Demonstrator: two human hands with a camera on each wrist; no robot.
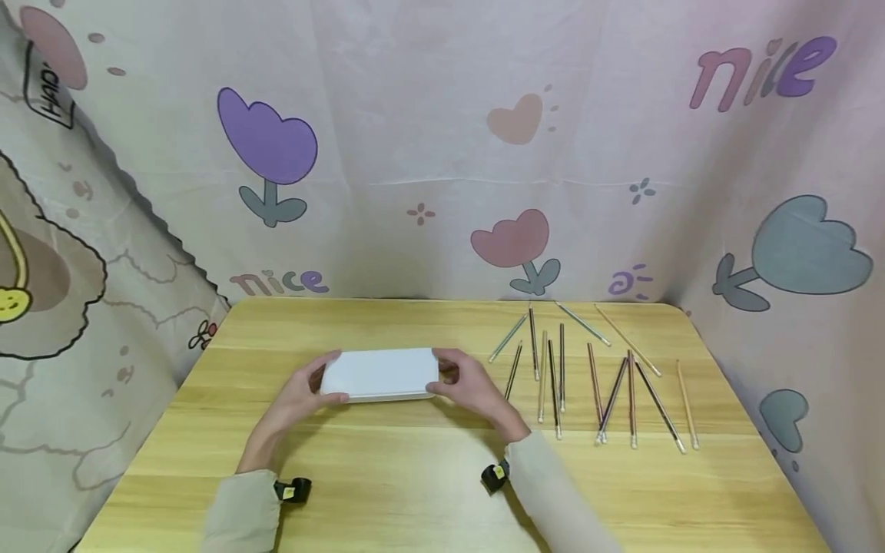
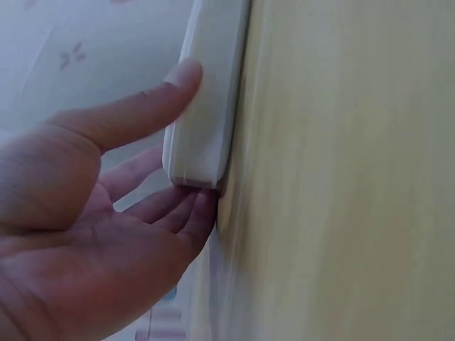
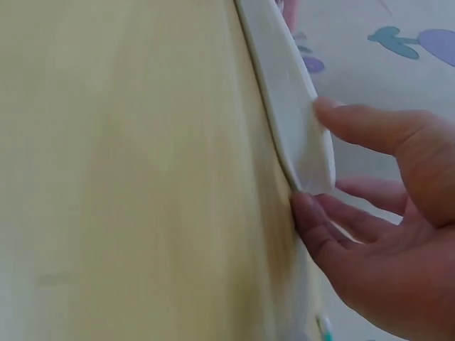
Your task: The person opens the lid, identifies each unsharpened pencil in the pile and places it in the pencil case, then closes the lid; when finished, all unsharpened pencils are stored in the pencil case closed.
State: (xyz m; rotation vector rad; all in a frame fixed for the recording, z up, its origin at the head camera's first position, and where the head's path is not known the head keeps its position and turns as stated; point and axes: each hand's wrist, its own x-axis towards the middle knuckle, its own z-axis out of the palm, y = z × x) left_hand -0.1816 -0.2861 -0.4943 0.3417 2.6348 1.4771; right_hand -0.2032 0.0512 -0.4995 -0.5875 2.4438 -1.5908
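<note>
A white rectangular case (image 1: 380, 374) with rounded corners lies on the wooden table, its long side running left to right. My left hand (image 1: 304, 388) grips its left end, thumb on the near side and fingers curled round the end and far side. At the opposite end my right hand (image 1: 473, 384) holds it the same way. In the left wrist view the thumb of the left hand (image 2: 106, 192) presses the side of the case (image 2: 206, 106). The right wrist view has the right hand (image 3: 384, 206) at the corner of the case (image 3: 291, 92). What is inside is hidden.
Several pencils lie scattered over the table's right side, among them a teal pencil (image 1: 508, 338), a black pencil (image 1: 555, 390) and a yellow pencil (image 1: 687, 405). The wooden table (image 1: 387, 491) ends at the back against a printed curtain (image 1: 394, 138).
</note>
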